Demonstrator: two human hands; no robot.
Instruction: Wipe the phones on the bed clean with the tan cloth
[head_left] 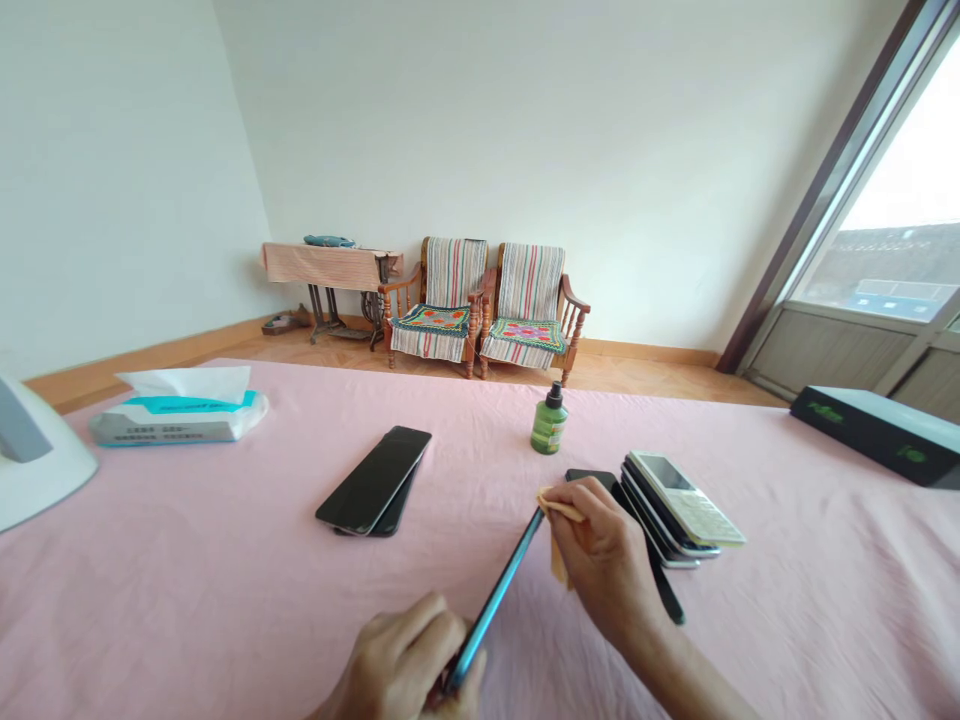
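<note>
A blue-edged phone [498, 598] is held edge-up above the pink cloth, its lower end gripped by my left hand [409, 655]. My right hand [604, 550] pinches a yellow cloth [559, 565] against the phone's far upper end. Right beside that hand lies a stack of phones with a white keypad phone [686, 500] on top. A black phone [592, 477] is partly hidden behind my right hand. To the left, two dark phones [375, 482] rest one on the other.
A green spray bottle [548, 425] stands beyond my hands. At the left are a tissue pack [180, 420] and a white object [37, 460]. A black box [874, 430] sits at the far right of the pink-covered surface [247, 590]. Two chairs stand behind.
</note>
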